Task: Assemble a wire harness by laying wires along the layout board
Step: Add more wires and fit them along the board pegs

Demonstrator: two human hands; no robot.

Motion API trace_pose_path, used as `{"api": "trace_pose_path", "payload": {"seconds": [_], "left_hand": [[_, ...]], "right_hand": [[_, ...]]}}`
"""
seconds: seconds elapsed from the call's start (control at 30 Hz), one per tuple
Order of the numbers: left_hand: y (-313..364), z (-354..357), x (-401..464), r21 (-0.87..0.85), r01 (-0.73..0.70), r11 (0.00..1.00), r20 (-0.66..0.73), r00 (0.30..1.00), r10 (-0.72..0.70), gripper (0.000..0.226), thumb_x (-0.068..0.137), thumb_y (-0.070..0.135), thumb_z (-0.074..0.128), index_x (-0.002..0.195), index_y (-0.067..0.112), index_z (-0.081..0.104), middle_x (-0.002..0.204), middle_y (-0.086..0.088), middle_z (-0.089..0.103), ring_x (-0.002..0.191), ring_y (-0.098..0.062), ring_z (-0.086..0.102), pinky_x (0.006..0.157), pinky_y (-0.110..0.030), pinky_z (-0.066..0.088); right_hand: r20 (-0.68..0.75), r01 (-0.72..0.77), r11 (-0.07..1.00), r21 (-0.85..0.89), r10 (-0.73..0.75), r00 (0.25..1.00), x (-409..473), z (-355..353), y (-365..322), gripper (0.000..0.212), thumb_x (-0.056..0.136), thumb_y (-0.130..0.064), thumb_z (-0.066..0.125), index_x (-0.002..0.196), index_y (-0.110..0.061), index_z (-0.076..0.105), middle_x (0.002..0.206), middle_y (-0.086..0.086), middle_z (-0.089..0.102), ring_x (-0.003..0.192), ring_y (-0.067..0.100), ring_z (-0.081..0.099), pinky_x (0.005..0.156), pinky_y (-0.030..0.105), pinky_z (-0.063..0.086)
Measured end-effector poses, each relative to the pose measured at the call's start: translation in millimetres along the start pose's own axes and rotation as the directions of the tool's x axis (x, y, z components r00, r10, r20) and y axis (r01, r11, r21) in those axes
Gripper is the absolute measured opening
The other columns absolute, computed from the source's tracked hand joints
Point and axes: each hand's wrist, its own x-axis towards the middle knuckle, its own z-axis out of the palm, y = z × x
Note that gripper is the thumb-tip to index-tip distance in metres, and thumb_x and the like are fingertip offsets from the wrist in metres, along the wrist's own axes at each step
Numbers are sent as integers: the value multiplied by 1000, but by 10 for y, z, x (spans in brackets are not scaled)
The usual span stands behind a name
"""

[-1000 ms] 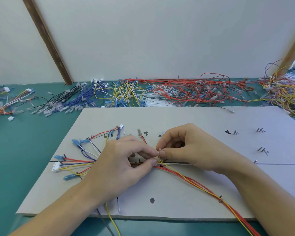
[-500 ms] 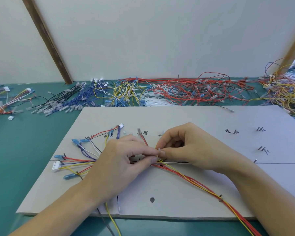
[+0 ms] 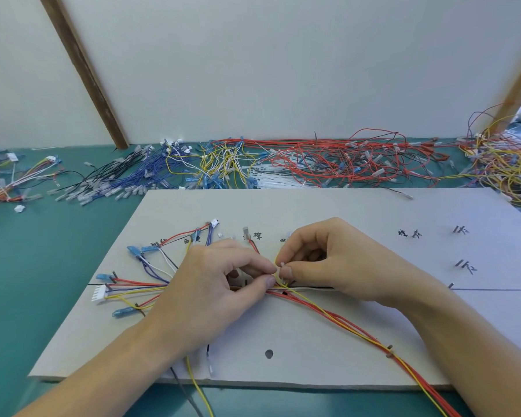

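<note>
Two hands meet over the middle of the layout board (image 3: pixel 328 212), a pale grey sheet lying flat on the green table (image 3: pixel 51 266).

Wire bundle (image 3: pixel 337 319): red and yellow strands, long axis running diagonally across the board. One end sits at the board's centre line, under the fingertips; from there it points toward the board's near right corner and passes off the near edge. A small peg (image 3: pixel 389 350) stands beside the bundle partway along.

Left of board centre, shorter wires fan outward toward the board's left edge: red, yellow, blue, white. They end in a white connector (image 3: pixel 99 295) and blue terminals (image 3: pixel 134 250).

Left hand (image 3: pixel 211 293): comes in from the near left edge of the board, forearm angled up toward centre. Thumb and forefinger pinched together on the bundle at the centre line; other fingers curled under.

Right hand (image 3: pixel 343 263): reaches in from the near right, wrist resting on the board. Thumb and forefinger pinch a small white piece (image 3: pixel 282 264) on the bundle, tip to tip with the left hand's fingers. What the piece is cannot be told. Remaining fingers curled loosely.

Beyond the board's far edge, loose wire stock (image 3: pixel 328 164) lies heaped along the table against the wall: black, blue, yellow, white, red.
</note>
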Motion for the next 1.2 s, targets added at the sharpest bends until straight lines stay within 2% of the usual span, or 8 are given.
{"api": "trace_pose_path", "payload": {"seconds": [0.33, 0.63, 0.93, 1.2], "left_hand": [[-16, 0, -4, 10, 1, 1000, 15, 1000, -1, 21, 85, 17, 86, 95, 35, 83, 88, 16, 73, 84, -8, 69, 66, -16, 47], [-15, -2, -12, -2, -18, 1000, 4, 1000, 18, 20, 84, 15, 86, 94, 32, 83, 86, 14, 73, 81, -9, 69, 67, -12, 43], [-23, 9, -10, 9, -18, 1000, 6, 1000, 18, 15, 84, 25, 81, 96, 34, 82, 86, 15, 73, 84, -8, 70, 65, -21, 49], [-16, -5, -7, 32, -27, 999, 15, 1000, 27, 24, 82, 13, 85, 92, 34, 82, 85, 15, 72, 82, -8, 69, 65, -12, 43]], "right_hand": [[5, 10, 999, -35, -10, 1000, 6, -1, 2, 4, 90, -12, 77, 93, -15, 78, 81, 4, 78, 71, 8, 68, 65, 19, 50], [5, 11, 999, -31, -11, 1000, 10, 8, 1, 3, 90, -12, 77, 91, -15, 78, 79, 3, 78, 70, 8, 68, 63, 16, 49], [13, 9, 999, -33, -9, 1000, 10, 8, 5, 3, 90, -13, 77, 91, -16, 78, 81, 5, 78, 71, 10, 68, 65, 21, 52], [1, 1, 1000, -24, -1, 1000, 10, 10, 5, 3, 89, -11, 77, 91, -14, 77, 78, 3, 78, 67, 7, 67, 61, 16, 48]]}}
